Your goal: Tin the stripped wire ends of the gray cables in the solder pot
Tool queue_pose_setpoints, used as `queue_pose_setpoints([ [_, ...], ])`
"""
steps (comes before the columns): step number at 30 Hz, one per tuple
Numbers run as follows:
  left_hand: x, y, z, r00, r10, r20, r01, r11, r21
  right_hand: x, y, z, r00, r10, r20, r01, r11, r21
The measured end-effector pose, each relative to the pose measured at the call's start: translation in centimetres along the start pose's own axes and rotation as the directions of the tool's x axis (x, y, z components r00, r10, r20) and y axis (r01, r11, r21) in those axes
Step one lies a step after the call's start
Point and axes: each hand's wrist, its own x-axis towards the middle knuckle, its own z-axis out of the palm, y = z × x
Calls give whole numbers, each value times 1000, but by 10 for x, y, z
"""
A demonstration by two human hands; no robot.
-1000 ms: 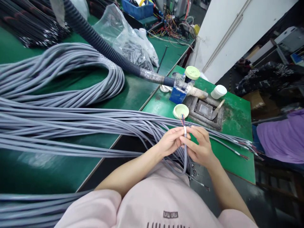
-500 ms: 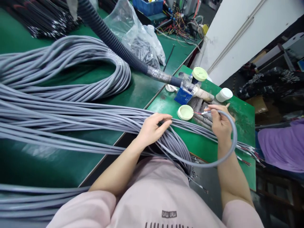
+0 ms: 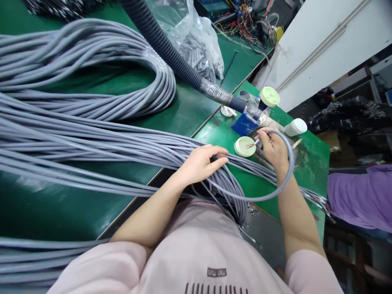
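My right hand (image 3: 274,151) pinches a grey cable (image 3: 290,163) near its stripped end, and the rest of it loops down and back toward my left. Thin coloured wires (image 3: 251,145) poke out of that end over a shallow, pale round dish (image 3: 244,152); whether they touch its contents I cannot tell. My left hand (image 3: 203,163) rests on a bundle of grey cables (image 3: 165,153), thumb and fingers apart, holding nothing I can see. Some cables droop over the table edge beside it, and others run on under my right forearm.
A ribbed dark hose (image 3: 174,57) crosses the bench to a blue piece (image 3: 244,124). Around it stand a green-lidded jar (image 3: 269,96) and a white tub (image 3: 295,127). Farther back lie a coiled cable bundle (image 3: 165,87) and a plastic bag (image 3: 199,53). A person in purple (image 3: 358,196) is at right.
My right hand has moved left, bringing the cable's wire ends over the pale dish. My left hand stays on the bundle. The view has shifted slightly.
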Motion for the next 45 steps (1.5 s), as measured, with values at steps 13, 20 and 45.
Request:
queue_pose_setpoints([
  [13, 1, 0, 0, 1000, 2, -8, -1, 1000, 12, 2, -5, 10, 997, -57, 49, 63, 988, -139],
  [20, 0, -1, -4, 999, 0, 36, 0, 1000, -5, -1, 15, -29, 992, -25, -126, 5, 987, -158],
  [45, -5, 0, 11, 958, 178, -224, -163, 983, 86, -14, 125, -51, 975, 162, -149, -200, 935, -294],
])
